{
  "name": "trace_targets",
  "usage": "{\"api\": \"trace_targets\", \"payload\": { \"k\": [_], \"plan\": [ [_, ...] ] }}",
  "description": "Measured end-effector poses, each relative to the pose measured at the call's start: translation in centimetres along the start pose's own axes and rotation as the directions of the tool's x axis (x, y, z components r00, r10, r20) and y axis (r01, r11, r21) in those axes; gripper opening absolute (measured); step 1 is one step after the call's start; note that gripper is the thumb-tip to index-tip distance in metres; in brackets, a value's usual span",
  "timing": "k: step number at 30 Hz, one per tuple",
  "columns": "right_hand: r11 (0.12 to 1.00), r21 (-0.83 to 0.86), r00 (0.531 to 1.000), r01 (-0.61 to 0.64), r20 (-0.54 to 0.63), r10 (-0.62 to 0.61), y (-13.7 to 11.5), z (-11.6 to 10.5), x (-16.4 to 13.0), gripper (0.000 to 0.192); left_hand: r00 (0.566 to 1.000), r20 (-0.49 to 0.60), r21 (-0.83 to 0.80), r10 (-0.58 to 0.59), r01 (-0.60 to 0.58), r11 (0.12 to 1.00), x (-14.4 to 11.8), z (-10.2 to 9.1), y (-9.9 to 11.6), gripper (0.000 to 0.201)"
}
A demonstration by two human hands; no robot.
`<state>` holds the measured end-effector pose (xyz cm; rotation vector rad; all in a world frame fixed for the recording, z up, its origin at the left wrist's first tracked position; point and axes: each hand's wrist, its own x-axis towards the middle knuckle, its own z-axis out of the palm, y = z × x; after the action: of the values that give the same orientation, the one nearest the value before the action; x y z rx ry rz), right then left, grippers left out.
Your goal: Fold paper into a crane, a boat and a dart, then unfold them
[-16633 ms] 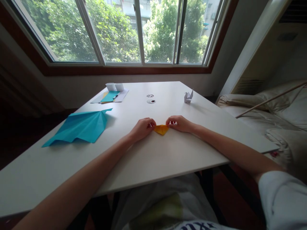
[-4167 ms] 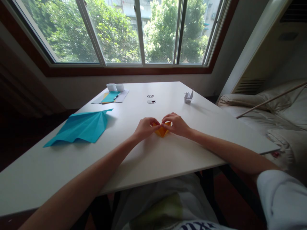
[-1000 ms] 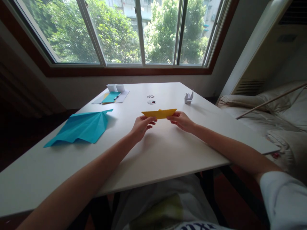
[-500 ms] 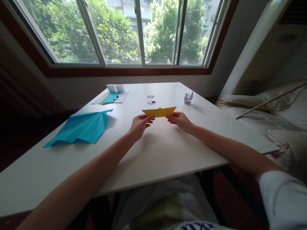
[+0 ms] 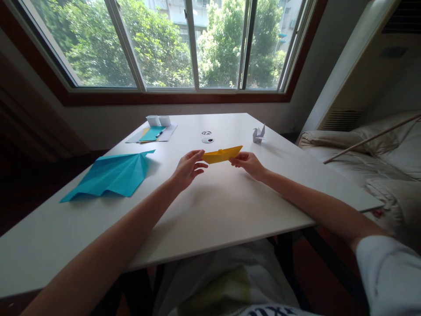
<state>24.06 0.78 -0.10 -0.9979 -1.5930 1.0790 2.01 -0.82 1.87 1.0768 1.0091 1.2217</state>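
Observation:
A small yellow folded paper boat (image 5: 221,155) is held up over the white table (image 5: 226,202), tilted with its right end higher. My right hand (image 5: 247,164) pinches it near its right end between thumb and fingers. At the other end, my left hand (image 5: 190,167) has its thumb and forefinger on the left tip, which they partly hide. The lower fingers of that hand are loosely spread below the boat.
On the left lies a large creased blue paper sheet (image 5: 115,174). Behind it are stacked papers (image 5: 153,133), a pen (image 5: 160,132) and small white containers (image 5: 158,120). A white paper crane (image 5: 258,133) stands at the back right, and round table inserts (image 5: 207,140) sit beyond the boat.
My left hand has shifted left to the boat's left tip, and its lower fingers have spread. The boat has tilted, left end down. My right hand has barely moved.

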Motion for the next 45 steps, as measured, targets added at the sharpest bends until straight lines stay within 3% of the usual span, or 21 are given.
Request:
{"api": "trace_targets", "payload": {
  "k": [4,8,12,14,17,21,26,30,34,40,45],
  "plan": [
    [0.997,-0.053,0.996,0.051,0.08,-0.046,0.4,-0.4,0.2,0.036,0.996,0.012,0.078,0.089,-0.089,0.993,0.0,-0.4,0.3,0.029],
    [0.973,-0.214,0.977,0.085,0.211,-0.039,1.0,-1.0,0.4,0.04,0.991,0.03,0.239,0.132,-0.135,0.962,-0.4,-0.4,0.4,0.02],
    [0.931,-0.349,0.961,0.101,0.275,-0.001,0.6,-1.7,0.5,0.064,0.987,0.013,0.347,0.16,-0.154,0.925,-0.4,-0.3,0.2,0.018],
    [0.901,-0.403,0.959,0.16,0.279,-0.045,-0.2,-1.8,0.5,0.07,0.988,0.012,0.378,0.152,-0.145,0.914,-0.4,-0.4,0.1,0.02],
    [0.808,-0.513,0.946,0.291,0.281,-0.163,-1.7,-1.7,0.8,0.059,0.991,0.027,0.413,0.134,-0.133,0.901,-0.3,-0.6,-0.1,0.025],
    [0.636,-0.623,0.88,0.455,0.423,-0.216,-3.7,-0.8,1.6,0.037,0.987,0.045,0.48,0.152,-0.155,0.863,-0.5,-1.0,-0.1,0.03],
    [0.416,-0.725,0.818,0.55,0.568,-0.091,-5.3,1.2,2.7,0.024,0.98,0.077,0.574,0.184,-0.194,0.796,-0.5,-1.3,-0.3,0.028],
    [0.264,-0.788,0.814,0.555,0.58,0.021,-5.8,2.8,3.2,0.012,0.976,0.1,0.57,0.191,-0.214,0.793,-0.4,-1.4,-0.5,0.028],
    [0.13,-0.815,0.804,0.565,0.579,0.134,-6.1,3.8,3.6,0.016,0.976,0.131,0.605,0.172,-0.216,0.766,-0.4,-1.3,-0.2,0.029],
    [0.076,-0.825,0.787,0.56,0.558,0.263,-6.4,4.3,3.9,0.026,0.965,0.193,0.736,0.176,-0.261,0.624,-0.4,-1.3,-0.2,0.037],
    [0.079,-0.821,0.788,0.566,0.566,0.242,-6.3,4.3,4.1,0.026,0.959,0.199,0.755,0.2,-0.281,0.593,-0.4,-1.3,-0.4,0.034]
  ]
}}
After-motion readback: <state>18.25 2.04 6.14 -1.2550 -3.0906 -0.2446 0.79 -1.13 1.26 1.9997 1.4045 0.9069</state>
